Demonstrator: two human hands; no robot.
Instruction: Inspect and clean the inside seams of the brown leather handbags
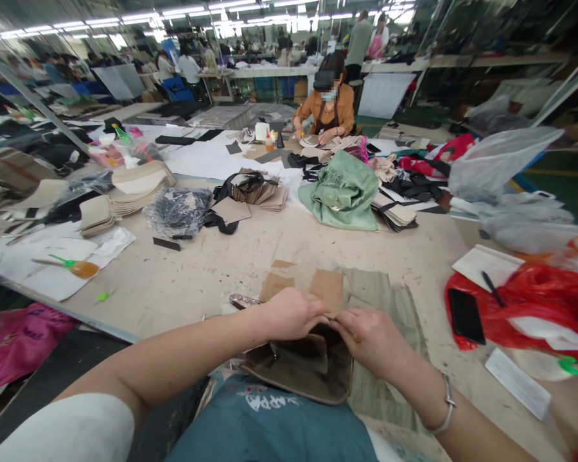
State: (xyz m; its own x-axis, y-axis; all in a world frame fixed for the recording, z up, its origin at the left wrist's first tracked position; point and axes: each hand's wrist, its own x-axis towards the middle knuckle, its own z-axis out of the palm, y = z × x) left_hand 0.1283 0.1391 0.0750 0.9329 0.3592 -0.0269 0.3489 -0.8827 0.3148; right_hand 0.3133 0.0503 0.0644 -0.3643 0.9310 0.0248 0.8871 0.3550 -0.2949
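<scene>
Close to my body at the table's near edge is an open brown bag, its mouth facing me and its dark lining showing. My left hand pinches the bag's far upper rim from the left. On the same rim, just to the right, my right hand closes its fingers, nearly meeting the left ones. Whether a smaller piece lies between the fingertips cannot be made out. Beneath and beyond the bag lie brown cardboard and a greenish-grey cloth.
On the right, a black phone and a pen rest on a red plastic bag. Ahead stand a green sack and stacked panels. A glue bottle lies left. Across the table a co-worker handles pieces.
</scene>
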